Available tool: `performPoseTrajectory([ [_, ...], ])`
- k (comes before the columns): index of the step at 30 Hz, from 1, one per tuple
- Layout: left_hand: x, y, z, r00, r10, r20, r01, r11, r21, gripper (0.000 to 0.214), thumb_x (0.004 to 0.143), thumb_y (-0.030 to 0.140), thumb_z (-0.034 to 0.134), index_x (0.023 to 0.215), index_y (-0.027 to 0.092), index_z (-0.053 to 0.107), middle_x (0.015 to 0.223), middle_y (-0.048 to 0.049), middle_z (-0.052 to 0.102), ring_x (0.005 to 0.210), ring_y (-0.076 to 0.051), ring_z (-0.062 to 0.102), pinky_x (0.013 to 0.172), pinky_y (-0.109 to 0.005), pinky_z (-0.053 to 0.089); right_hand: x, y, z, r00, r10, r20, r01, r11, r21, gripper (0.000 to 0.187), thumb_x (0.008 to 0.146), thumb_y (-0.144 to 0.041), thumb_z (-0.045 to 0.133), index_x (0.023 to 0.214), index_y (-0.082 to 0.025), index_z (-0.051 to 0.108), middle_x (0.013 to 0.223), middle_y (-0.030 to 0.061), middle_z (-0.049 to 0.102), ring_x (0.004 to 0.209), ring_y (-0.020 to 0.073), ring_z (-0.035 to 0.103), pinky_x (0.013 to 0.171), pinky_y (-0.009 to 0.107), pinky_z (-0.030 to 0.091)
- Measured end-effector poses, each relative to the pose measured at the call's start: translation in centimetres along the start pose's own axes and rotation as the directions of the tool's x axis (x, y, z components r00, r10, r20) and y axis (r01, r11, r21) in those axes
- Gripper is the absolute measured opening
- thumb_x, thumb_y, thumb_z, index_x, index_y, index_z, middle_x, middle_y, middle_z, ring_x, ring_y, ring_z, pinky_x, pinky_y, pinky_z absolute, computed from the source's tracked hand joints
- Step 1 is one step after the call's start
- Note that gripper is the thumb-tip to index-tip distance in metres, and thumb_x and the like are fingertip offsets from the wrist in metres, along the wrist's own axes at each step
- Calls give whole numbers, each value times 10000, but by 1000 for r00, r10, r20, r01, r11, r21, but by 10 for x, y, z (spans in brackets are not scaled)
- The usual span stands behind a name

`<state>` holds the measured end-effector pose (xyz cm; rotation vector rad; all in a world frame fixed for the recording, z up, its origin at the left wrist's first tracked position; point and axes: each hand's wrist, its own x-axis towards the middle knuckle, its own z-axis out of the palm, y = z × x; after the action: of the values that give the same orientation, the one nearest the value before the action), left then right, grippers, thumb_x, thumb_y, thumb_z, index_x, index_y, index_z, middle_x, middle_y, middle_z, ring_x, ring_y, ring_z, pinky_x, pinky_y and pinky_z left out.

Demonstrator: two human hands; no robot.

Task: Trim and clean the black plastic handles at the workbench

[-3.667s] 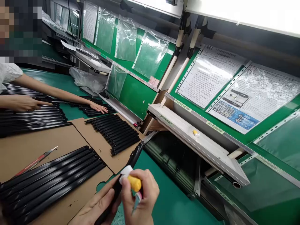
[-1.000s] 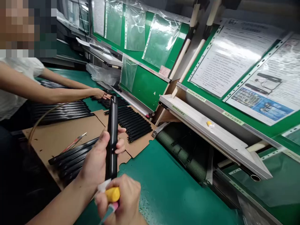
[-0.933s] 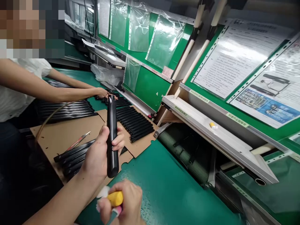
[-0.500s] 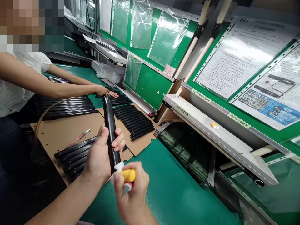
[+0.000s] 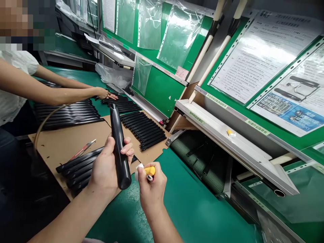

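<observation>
My left hand (image 5: 105,168) is wrapped around a glossy black tubular part (image 5: 117,145), its rounded near end tilted down toward me. To the right, my right hand (image 5: 153,187) pinches a short yellow stick (image 5: 150,171) with a white cloth-like wad (image 5: 139,170) at its tip. A slim white-tipped item, too small to name, also shows between those fingers. The wad is apart from the black part. Beside my left hand, several similar black parts (image 5: 81,165) lie in a row on the cardboard (image 5: 53,145).
A craft knife (image 5: 82,149) lies on the cardboard. Farther back are more rows of black parts (image 5: 144,130). A co-worker's hand (image 5: 106,93) reaches over parts at the far left. On the right, a grey shelf (image 5: 222,143) bears another yellow stick (image 5: 230,133), above a ribbed conveyor belt (image 5: 202,168).
My right hand has moved right and away from the black part, taking the wad off its near end. My left hand keeps its hold; that end is now uncovered.
</observation>
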<state>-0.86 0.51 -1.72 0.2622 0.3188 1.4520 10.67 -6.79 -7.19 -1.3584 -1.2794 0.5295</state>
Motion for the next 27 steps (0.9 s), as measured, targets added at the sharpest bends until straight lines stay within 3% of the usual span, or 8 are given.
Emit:
performPoseTrajectory([
  [3,-1,0,6,990,92,-110,-79,990,113,362,1082,273,288,962,158,609,838,-29,593,564,-64,568,702,-228,633,1,0,-6,997,83,-13,-80,986,149,291,947,-493,613,846,-225,568,677,-29,612,574,143,525,543,257,382],
  [5,-2,-3,9,991,69,-118,-54,990,131,384,1079,282,293,892,158,605,801,-27,588,589,-87,590,830,-306,650,0,-7,-7,998,60,-24,-54,979,199,282,942,-489,621,858,-223,575,689,-33,608,575,137,515,543,256,376],
  [10,-1,-7,5,997,33,-74,-26,996,87,379,1076,263,307,865,165,606,764,-14,555,601,-81,594,985,-340,607,-13,-19,-2,988,-92,121,85,994,67,200,914,-400,641,850,-222,574,680,-45,584,579,128,513,573,257,371],
  [13,6,-1,-5,999,20,-51,-16,998,68,445,1084,294,280,833,148,616,725,-11,524,652,-82,631,960,-276,609,-28,-16,-3,972,-113,205,115,993,4,184,893,-367,653,808,-226,571,678,-45,588,574,123,519,567,250,368],
  [17,3,-1,-13,995,-89,35,85,990,115,453,1078,361,305,831,171,634,631,-9,476,835,-144,699,794,-210,631,-22,-19,-10,999,-15,42,8,988,156,207,923,-400,621,827,-221,579,664,-40,588,560,127,514,526,238,384],
  [20,-4,-7,-9,985,-159,73,148,980,130,456,1069,395,337,800,176,632,578,1,445,811,-154,682,849,-249,627,-6,-27,-12,998,14,68,-31,970,243,238,914,-429,637,839,-213,572,658,-46,581,560,123,502,535,239,387],
  [24,-4,-3,-7,999,-27,42,22,994,105,428,1068,321,355,800,153,643,680,-5,545,638,-101,601,1002,-296,575,-15,-22,-9,976,27,215,-48,994,94,235,874,-378,652,741,-214,549,629,-48,541,583,130,495,563,250,380],
  [27,-2,0,-14,989,141,35,-145,970,193,328,1027,354,489,855,151,681,807,-44,647,812,-154,678,1017,-310,551,-37,-4,-4,971,132,202,-159,979,124,313,847,-430,689,687,-218,524,620,-32,546,591,143,517,537,243,382],
])
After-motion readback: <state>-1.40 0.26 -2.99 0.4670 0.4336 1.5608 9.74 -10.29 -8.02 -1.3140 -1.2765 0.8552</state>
